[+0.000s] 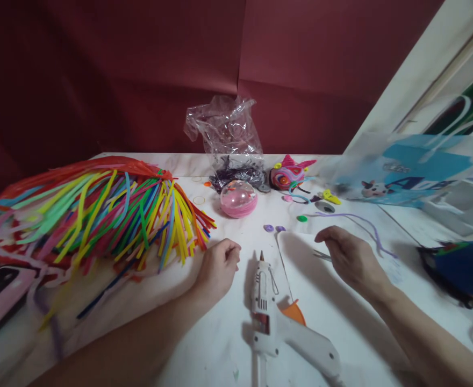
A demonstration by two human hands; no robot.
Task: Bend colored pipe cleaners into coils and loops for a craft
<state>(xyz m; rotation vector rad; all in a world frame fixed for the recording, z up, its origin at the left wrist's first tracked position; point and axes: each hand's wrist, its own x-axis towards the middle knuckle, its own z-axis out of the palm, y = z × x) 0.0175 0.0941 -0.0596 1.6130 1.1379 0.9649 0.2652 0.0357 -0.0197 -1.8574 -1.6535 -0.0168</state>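
My left hand (220, 266) rests on the white table with its fingers curled in; nothing shows in it. It lies between a bundle of many-coloured pipe cleaners (140, 215) and a white glue gun (265, 301), touching neither clearly. The glue gun points away from me, with an orange piece (293, 313) beside it. Over a white sheet (305, 269), my right hand (351, 258) is closed around what look like scissors (322, 255). Only their slim metal blades stick out to the left; the handles are hidden under the palm.
A pink clear-topped ball (238, 199), a clear plastic bag (230, 129) and a pink pipe-cleaner figure (288, 173) stand at the back. Purple buttons (269, 228) and a purple pipe cleaner (357, 216) lie nearer. A phone (6, 295) is left; a printed bag (406, 169) is right.
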